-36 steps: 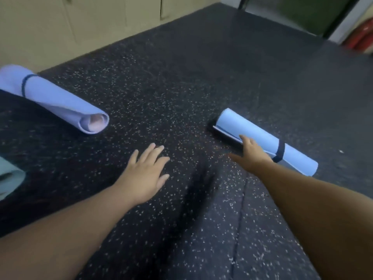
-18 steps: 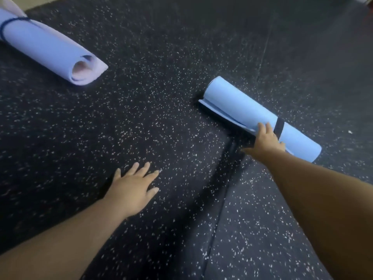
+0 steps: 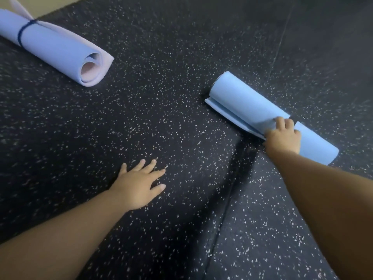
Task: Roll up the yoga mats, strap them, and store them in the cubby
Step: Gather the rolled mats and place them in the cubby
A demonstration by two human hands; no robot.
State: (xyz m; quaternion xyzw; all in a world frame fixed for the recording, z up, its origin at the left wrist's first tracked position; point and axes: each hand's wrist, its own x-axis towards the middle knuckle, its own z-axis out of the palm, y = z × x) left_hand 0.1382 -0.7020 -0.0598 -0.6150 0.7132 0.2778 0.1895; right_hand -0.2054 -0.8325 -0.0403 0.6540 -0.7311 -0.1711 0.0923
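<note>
A rolled light-blue yoga mat (image 3: 242, 98) lies on the black speckled floor at the right, with a dark strap around its middle mostly hidden by my hand. My right hand (image 3: 283, 136) lies over the roll at the strap, fingers curled onto its top. My left hand (image 3: 139, 182) hovers over or rests on the floor in the lower middle, fingers spread and straight, holding nothing. A second rolled mat, lavender with a pink inside (image 3: 56, 49), lies at the upper left with a dark blue strap (image 3: 24, 33) around it.
Black rubber floor with white flecks (image 3: 181, 67) fills the view. A seam between floor tiles (image 3: 228, 199) runs down from under the blue mat. A strip of beige wall or cabinet base (image 3: 50, 7) shows at the top left.
My right hand has moved up onto the blue mat and now curls over it at the strap. My left hand has stayed flat over the floor. The view has shifted closer.
</note>
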